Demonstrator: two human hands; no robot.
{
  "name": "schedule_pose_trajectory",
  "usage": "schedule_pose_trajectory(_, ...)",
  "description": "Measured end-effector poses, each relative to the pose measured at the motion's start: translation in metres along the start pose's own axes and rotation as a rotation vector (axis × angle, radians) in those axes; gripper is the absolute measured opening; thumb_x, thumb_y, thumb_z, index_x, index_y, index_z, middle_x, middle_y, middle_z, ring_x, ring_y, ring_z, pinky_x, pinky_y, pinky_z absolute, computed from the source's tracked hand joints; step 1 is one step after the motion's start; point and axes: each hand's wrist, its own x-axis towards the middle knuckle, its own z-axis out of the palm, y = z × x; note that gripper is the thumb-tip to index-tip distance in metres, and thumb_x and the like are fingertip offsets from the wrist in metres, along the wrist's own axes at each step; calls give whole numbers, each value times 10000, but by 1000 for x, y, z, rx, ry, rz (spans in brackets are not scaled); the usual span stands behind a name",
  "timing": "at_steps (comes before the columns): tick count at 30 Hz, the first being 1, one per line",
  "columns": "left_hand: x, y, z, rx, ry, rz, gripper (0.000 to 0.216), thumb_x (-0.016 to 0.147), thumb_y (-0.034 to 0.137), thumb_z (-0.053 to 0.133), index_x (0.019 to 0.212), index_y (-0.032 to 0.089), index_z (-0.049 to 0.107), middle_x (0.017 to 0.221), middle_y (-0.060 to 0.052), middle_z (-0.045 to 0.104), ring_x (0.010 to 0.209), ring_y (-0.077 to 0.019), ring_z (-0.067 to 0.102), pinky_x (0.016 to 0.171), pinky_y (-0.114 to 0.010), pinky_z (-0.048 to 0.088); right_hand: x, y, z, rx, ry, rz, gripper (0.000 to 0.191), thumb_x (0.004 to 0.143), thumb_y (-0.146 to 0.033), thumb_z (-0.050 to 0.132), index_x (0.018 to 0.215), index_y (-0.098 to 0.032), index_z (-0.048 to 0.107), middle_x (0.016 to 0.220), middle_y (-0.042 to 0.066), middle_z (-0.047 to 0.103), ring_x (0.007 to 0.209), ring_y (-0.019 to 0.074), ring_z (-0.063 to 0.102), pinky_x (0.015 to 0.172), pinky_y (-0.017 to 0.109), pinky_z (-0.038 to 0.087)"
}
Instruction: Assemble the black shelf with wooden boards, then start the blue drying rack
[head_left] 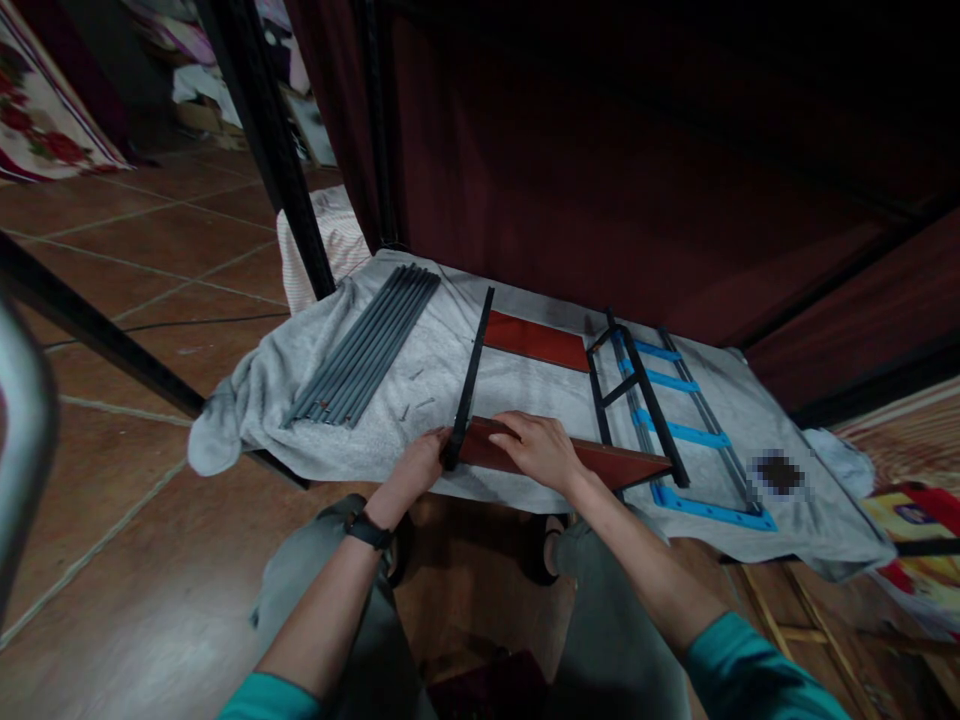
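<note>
My left hand [421, 460] is closed around the near end of a black metal bar [469, 375], where the bar meets a red-brown wooden board [600, 462]. My right hand [541, 446] lies on the top edge of that near board, fingers curled over it. A second red-brown board [536, 341] joins the same bar farther back. A black frame [637, 395] sits at the boards' right ends, over a ladder-like rack with blue rungs [679, 430].
Everything rests on a grey towel [255, 385] spread over a low table. A bundle of several grey metal rods [367, 345] lies at the left. Small screws [416, 400] are scattered near them. A black post [270, 140] and a dark red curtain [600, 170] stand behind.
</note>
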Motion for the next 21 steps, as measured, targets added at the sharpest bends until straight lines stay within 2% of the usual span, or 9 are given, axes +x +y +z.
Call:
schedule_pose_trajectory(7, 0, -1, -4, 12, -36, 15, 461, 758, 0, 478, 1145, 146, 682, 1018, -118, 734, 929, -219, 688, 879, -324, 517, 0, -1, -1, -4, -13, 9, 309, 976, -399, 468, 1220, -297, 629, 1219, -4, 693, 1090, 191, 658, 923, 319, 484)
schedule_pose_trajectory(14, 2, -6, 4, -24, -1, 79, 477, 783, -6, 447, 1190, 131, 656, 1112, -137, 710, 1004, -209, 671, 928, -326, 499, 0, 0, -1, 8, -7, -4, 317, 979, -400, 461, 1226, -287, 625, 1205, 0, 698, 1087, 199, 659, 915, 326, 486)
schedule_pose_trajectory(21, 1, -7, -1, 50, -57, 58, 396, 787, 10, 451, 1075, 130, 694, 1008, -129, 727, 921, -219, 683, 874, -326, 515, 0, 0, 1, 5, -7, 5, 302, 976, -399, 471, 1214, -298, 627, 1213, -3, 694, 1089, 195, 657, 911, 321, 482)
